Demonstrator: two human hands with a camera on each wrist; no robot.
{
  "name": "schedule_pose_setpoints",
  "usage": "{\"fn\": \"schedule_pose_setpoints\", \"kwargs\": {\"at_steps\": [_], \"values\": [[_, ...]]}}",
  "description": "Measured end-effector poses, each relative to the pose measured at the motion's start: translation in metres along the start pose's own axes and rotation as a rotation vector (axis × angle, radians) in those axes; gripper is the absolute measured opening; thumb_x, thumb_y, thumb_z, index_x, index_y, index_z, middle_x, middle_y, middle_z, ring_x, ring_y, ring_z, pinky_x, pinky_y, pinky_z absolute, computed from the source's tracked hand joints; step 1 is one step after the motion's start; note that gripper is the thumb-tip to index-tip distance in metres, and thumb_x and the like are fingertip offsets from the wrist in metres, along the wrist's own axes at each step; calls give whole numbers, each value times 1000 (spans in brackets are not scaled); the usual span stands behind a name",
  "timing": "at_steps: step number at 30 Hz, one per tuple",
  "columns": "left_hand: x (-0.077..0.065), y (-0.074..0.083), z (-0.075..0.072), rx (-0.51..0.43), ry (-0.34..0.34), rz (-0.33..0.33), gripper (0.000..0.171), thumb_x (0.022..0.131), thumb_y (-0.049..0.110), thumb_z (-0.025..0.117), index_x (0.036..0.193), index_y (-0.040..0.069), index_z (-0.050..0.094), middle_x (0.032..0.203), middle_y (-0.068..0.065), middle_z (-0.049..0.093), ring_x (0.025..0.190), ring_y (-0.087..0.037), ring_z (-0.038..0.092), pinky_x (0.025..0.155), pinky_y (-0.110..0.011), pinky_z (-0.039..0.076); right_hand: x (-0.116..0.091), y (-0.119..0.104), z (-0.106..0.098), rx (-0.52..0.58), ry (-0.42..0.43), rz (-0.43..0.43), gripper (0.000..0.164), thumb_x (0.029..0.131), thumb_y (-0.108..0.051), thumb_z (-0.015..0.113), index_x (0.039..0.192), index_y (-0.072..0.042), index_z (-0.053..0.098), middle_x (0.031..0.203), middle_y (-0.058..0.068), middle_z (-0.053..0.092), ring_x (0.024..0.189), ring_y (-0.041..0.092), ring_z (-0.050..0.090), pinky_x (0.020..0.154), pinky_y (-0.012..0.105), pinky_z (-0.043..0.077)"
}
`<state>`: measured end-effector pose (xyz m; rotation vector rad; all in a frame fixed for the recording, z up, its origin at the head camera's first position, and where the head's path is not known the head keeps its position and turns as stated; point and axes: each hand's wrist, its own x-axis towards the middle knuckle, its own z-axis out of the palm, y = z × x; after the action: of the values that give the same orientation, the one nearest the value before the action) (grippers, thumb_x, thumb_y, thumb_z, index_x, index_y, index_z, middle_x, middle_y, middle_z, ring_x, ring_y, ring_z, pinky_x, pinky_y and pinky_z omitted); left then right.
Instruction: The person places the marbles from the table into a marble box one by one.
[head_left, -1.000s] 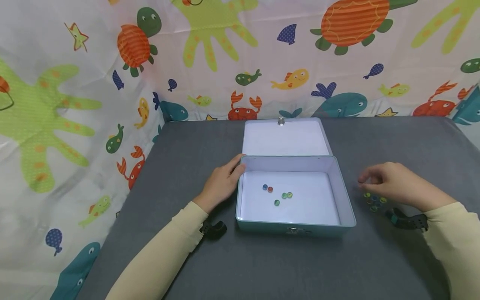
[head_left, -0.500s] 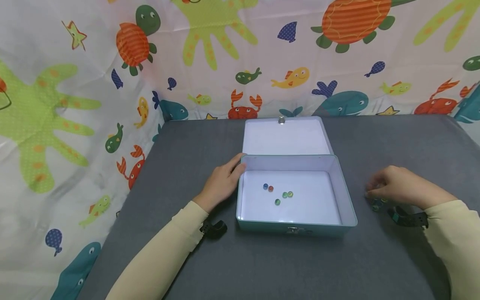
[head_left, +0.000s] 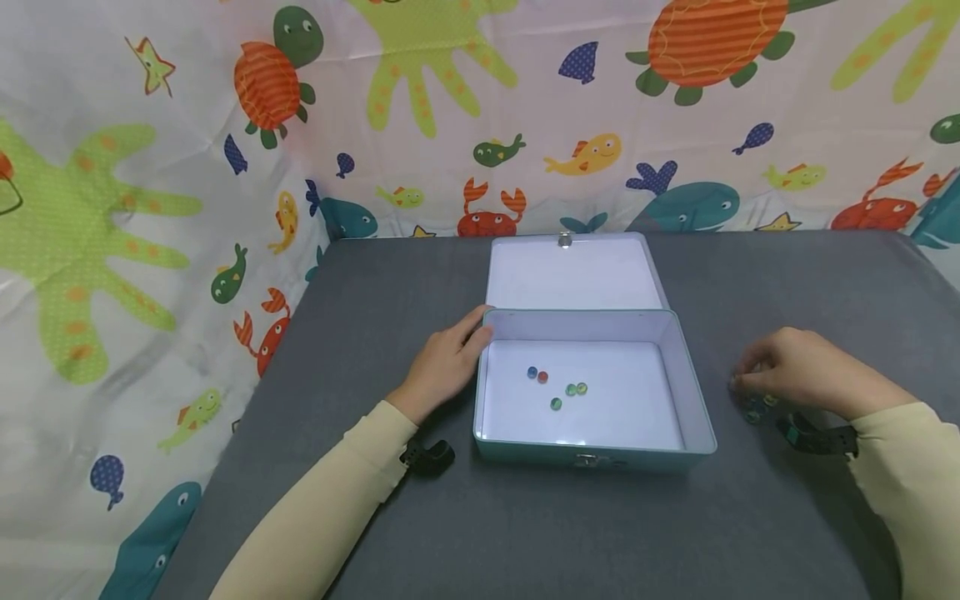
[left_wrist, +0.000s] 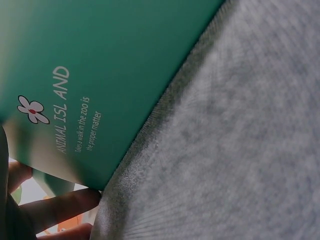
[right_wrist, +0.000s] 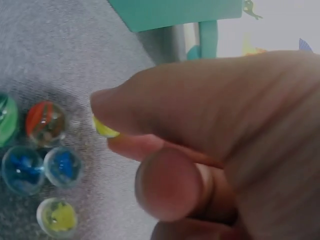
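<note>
An open tin box (head_left: 637, 461), green outside and white inside, lies on the grey tabletop. Several glass marbles rest on its floor, among them a blue one (head_left: 532, 372), a red one (head_left: 542, 377) and a green one (head_left: 556, 404). My left hand (head_left: 442, 371) grips the box at its back left corner, with the thumb at the rim. To the right of the box, my right hand (head_left: 813, 371) pinches a yellow marble (right_wrist: 105, 129) between thumb and index finger. Beside it lie more marbles: orange (right_wrist: 46, 122), blue (right_wrist: 64, 166), yellow (right_wrist: 57, 217) and green (right_wrist: 6, 119).
The box's lid (head_left: 573, 273) lies folded back behind it. A white curtain (head_left: 420, 175) with printed sea animals hangs along the table's back and left. Grey cloth (head_left: 555, 533) covers the table.
My right hand has shifted slightly right and lowered to the loose marbles, where it has taken hold of the yellow one. The left hand stays on the box.
</note>
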<state>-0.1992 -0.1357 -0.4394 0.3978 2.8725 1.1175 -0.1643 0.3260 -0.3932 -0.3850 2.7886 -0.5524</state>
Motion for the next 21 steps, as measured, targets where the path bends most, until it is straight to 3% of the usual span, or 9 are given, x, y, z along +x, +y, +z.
{"fn": "schedule_pose_setpoints", "kwargs": {"at_steps": [6,13,21], "values": [[0,2,0,-1,1,-10,61,107,63,37,161,36,45,153,-1,58,136,-23,59,114,-53,45,-1,-4,-6,7,52,18,22,92,-20,80,98,2,80,81,0,73,69,15,59,56,32,49],[-1,3,0,4,-5,-24,60,108,62,37,161,35,43,154,-1,57,138,-24,58,115,-53,44,2,-16,-11,24,121,33,27,93,-23,78,105,2,79,65,-2,56,59,15,51,50,29,41],[-2,3,-2,-9,-12,-13,61,108,61,38,162,32,43,155,-1,56,140,-24,56,116,-52,43,7,-33,-21,25,189,15,33,96,-28,77,109,2,78,70,0,61,66,18,51,52,30,42]]}}
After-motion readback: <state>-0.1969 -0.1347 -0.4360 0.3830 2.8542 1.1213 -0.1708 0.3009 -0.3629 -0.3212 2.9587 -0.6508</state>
